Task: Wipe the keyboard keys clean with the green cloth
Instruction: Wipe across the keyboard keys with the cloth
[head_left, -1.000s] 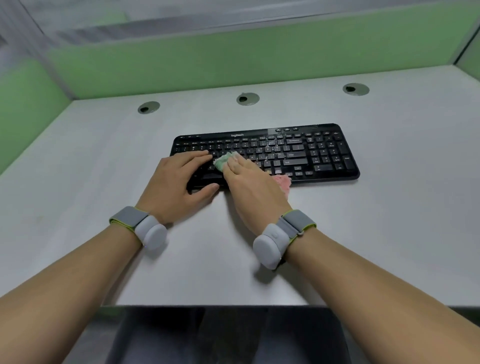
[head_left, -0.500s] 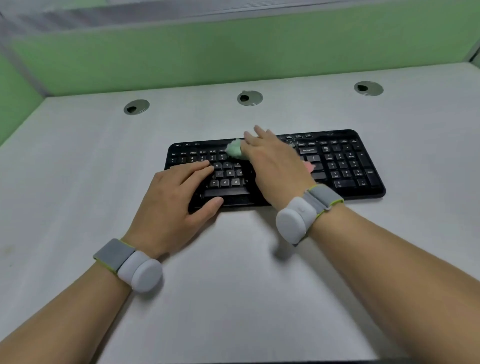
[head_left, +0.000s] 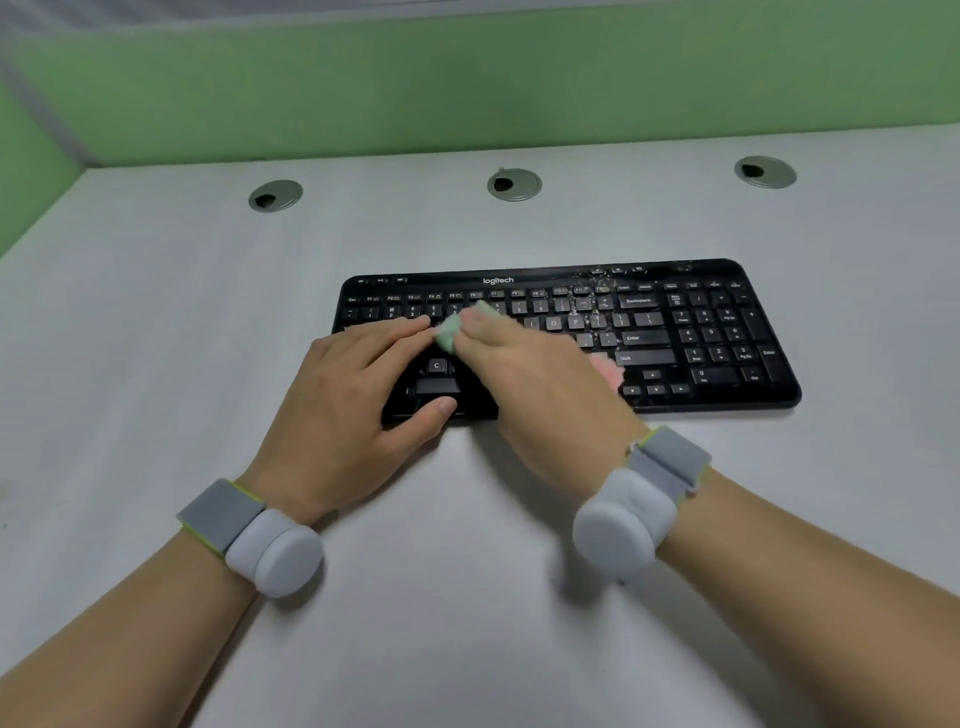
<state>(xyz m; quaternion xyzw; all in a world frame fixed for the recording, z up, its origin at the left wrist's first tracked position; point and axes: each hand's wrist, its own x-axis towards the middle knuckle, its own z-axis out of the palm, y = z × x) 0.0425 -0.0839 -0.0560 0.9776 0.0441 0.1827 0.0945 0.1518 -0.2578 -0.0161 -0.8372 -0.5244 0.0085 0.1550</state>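
A black keyboard (head_left: 675, 332) lies on the grey desk. My right hand (head_left: 535, 384) presses a small green cloth (head_left: 449, 332) onto the keys left of the middle; only the cloth's tip shows past my fingers, and a pink bit (head_left: 608, 371) sticks out under my palm. My left hand (head_left: 353, 400) lies flat on the keyboard's left end, thumb at the front edge, holding nothing. Pale crumbs speckle the upper keys near Backspace (head_left: 587, 301).
The grey desk (head_left: 467, 597) has three round cable grommets along the back (head_left: 514, 184). Green partition walls (head_left: 467, 78) close the back and left. Both wrists wear grey bands with white pods.
My right hand has slid the cloth from the top key rows back down and left, close to my left fingertips. The left hand stays on the keyboard's left end.
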